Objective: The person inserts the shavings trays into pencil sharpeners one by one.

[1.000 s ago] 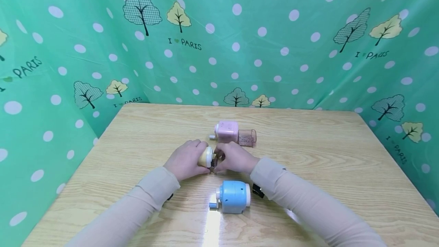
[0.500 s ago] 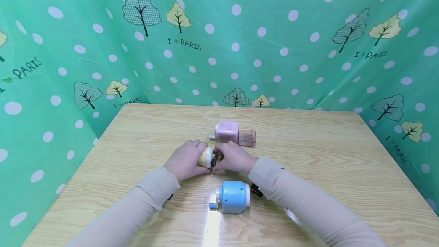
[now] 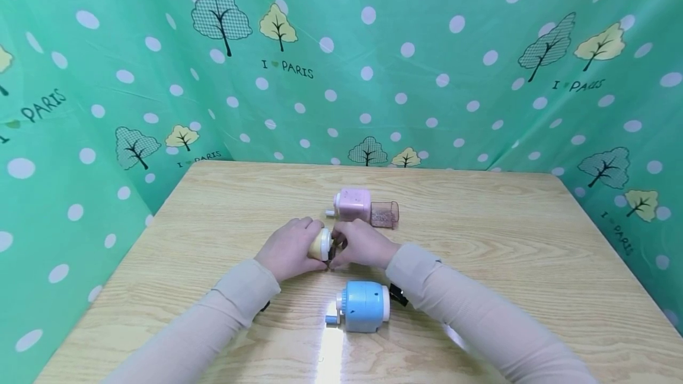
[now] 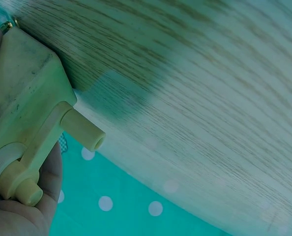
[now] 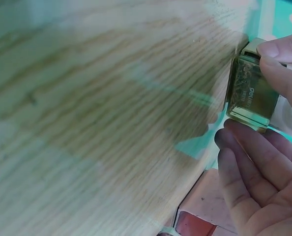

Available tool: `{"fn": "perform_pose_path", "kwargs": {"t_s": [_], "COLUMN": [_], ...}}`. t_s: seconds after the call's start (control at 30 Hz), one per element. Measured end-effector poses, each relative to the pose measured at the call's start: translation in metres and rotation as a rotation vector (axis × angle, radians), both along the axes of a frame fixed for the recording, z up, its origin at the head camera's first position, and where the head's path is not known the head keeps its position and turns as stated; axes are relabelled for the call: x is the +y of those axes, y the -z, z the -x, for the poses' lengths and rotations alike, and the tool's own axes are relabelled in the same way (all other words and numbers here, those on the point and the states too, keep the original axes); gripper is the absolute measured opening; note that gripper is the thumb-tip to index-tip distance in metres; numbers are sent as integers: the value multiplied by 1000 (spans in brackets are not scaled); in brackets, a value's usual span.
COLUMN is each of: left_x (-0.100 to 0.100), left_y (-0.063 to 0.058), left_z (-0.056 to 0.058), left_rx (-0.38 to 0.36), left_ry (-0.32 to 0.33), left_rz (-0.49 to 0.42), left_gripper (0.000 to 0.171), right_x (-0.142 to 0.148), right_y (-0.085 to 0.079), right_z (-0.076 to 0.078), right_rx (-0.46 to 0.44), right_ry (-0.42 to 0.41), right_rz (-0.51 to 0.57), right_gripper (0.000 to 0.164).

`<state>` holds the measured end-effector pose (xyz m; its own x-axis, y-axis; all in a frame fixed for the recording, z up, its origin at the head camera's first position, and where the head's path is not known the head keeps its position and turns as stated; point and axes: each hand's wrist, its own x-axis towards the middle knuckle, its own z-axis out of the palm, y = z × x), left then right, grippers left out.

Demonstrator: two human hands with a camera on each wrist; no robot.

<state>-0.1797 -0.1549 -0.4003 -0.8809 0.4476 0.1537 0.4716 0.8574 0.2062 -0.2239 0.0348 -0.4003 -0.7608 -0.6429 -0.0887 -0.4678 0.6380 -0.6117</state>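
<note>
My left hand grips a pale yellow crank pencil sharpener by its body, near the middle of the table. Its crank handle and the palm beside it show in the left wrist view. Close at the sharpener's right end, my right hand pinches the clear, smoky shavings drawer between thumb and fingers. Shavings show inside that drawer, which stands right at the body's end. The head view mostly hides the drawer behind the fingers.
A pink pencil sharpener lies just beyond the hands, its clear reddish drawer pulled out with shavings inside. Nearer the person sits a blue pencil sharpener, close to the right sleeve. A green curtain stands behind the wooden table.
My right hand and forearm have shifted very slightly left, toward the yellow pencil sharpener. The left hand and the other two sharpeners stay where they were.
</note>
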Motion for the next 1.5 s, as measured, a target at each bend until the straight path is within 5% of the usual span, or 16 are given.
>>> {"fn": "perform_pose_path", "kwargs": {"t_s": [1.5], "left_x": [-2], "left_y": [0], "left_z": [1], "left_rx": [6], "left_ry": [26], "left_rz": [-25], "left_gripper": [60], "right_x": [0], "right_y": [7], "right_z": [4], "right_rx": [-7], "right_ry": [-22], "right_rz": [23], "right_gripper": [55]}}
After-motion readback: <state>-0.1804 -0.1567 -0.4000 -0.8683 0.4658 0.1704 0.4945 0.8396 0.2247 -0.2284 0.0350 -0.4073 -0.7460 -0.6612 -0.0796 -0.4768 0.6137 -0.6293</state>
